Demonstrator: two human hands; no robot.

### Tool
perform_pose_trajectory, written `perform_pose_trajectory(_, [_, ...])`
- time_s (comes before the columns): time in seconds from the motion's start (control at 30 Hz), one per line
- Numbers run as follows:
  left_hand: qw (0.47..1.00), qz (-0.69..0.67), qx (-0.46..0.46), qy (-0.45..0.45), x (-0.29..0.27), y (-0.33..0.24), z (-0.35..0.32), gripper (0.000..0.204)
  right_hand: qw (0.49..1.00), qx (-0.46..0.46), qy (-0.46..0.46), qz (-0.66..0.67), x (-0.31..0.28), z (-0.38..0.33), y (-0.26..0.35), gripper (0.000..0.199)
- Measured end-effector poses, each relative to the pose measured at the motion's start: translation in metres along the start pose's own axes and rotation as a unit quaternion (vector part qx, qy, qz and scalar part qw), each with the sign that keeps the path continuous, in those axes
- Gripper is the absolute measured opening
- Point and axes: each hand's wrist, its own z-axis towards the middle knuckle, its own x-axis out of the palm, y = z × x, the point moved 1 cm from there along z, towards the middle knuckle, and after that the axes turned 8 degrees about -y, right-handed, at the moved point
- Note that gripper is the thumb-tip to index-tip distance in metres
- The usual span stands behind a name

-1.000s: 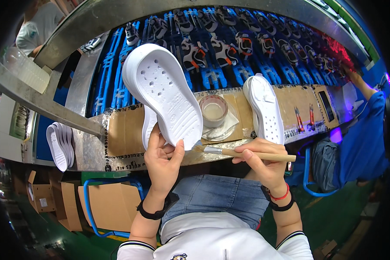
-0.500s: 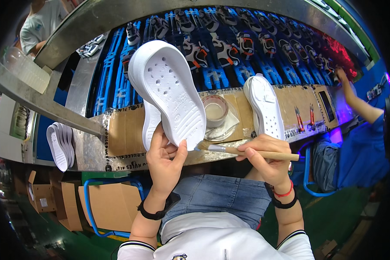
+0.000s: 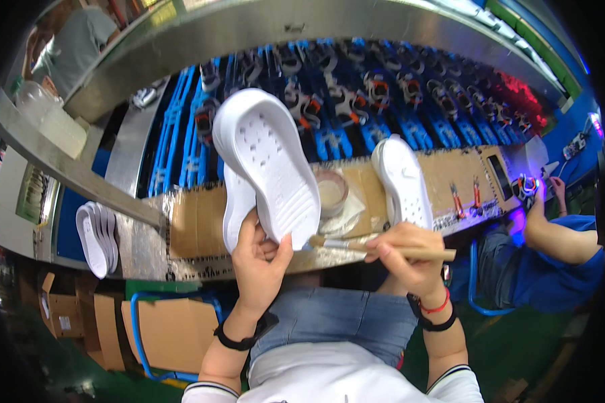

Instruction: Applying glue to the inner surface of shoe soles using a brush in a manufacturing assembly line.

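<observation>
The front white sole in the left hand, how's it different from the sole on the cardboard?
The held sole is in the left hand; the other sole rests on cardboard. The held sole's holes sit toward its far end, the other sole's toward its near end. Both are white.

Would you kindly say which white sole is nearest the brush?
The front sole in the left hand: the brush tip is at its lower end. The sole behind it, the soles on cardboard and the left row sit farther off.
</observation>
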Motion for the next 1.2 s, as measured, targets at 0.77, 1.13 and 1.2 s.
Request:
perform_pose_trajectory(0.77, [0.921,0.149,0.337,-0.127,-0.058,-0.014,0.109,0.049,0.894,0.224,-0.307,0.235,-0.018,-0.067,-0.012,0.022])
perform_pose_trajectory(1.13, [0.666,0.256,-0.217,-0.667,-0.558,0.124,-0.001,0.079,0.893,0.273,-0.266,0.238,0.011,-0.08,-0.029,0.021])
perform_pose_trajectory(1.2, [0.766,0.075,-0.217,-0.6,-0.535,0.132,0.017,0.078,0.897,0.27,-0.273,0.221,0.01,-0.087,-0.025,0.022])
